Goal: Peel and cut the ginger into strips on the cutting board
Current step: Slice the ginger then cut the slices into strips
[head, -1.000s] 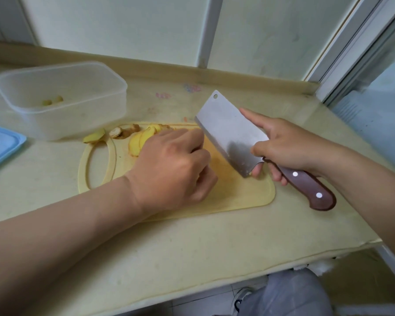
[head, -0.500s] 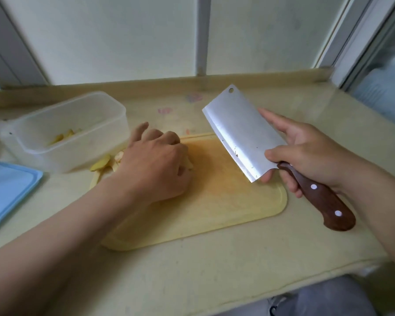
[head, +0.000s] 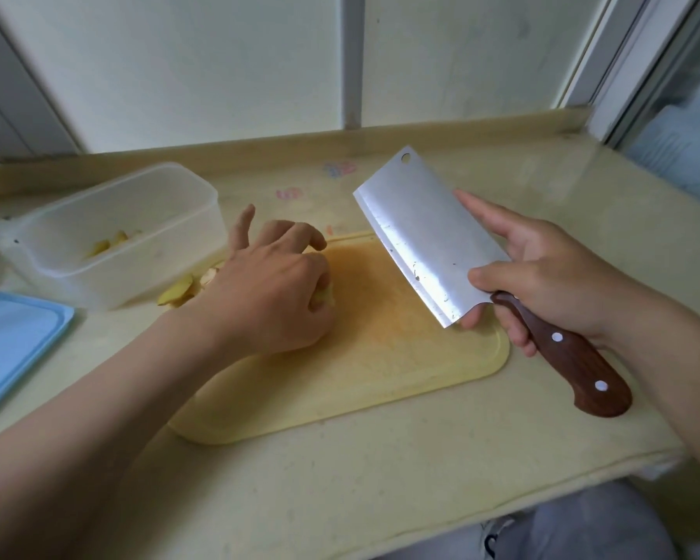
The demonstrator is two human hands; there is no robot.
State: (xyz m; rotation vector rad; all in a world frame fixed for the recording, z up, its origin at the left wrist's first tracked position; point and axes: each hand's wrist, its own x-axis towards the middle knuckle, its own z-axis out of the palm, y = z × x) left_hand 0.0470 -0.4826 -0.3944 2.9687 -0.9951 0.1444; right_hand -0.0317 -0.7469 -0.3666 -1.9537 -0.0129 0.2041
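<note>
A pale yellow cutting board (head: pixel 380 357) lies on the counter. My left hand (head: pixel 267 293) rests on its left part, curled over a piece of peeled yellow ginger (head: pixel 326 299) that shows only at the fingertips. Loose ginger slices (head: pixel 178 291) lie beside the wrist at the board's left end. My right hand (head: pixel 542 272) grips a cleaver (head: pixel 425 240) by its brown riveted handle, forefinger along the blade's far side. The blade hangs tilted above the board's right half, apart from the ginger.
A translucent plastic box (head: pixel 110 232) with a few ginger pieces inside stands at the left rear. Its blue lid (head: pixel 13 341) lies at the far left edge. The counter's front edge runs close below, with my knee under it. A window frame rises behind.
My left hand slid left across the board with the ginger and its fingers have loosened. The cleaver rose off the board and stays lifted. My head has moved, shifting the view.
</note>
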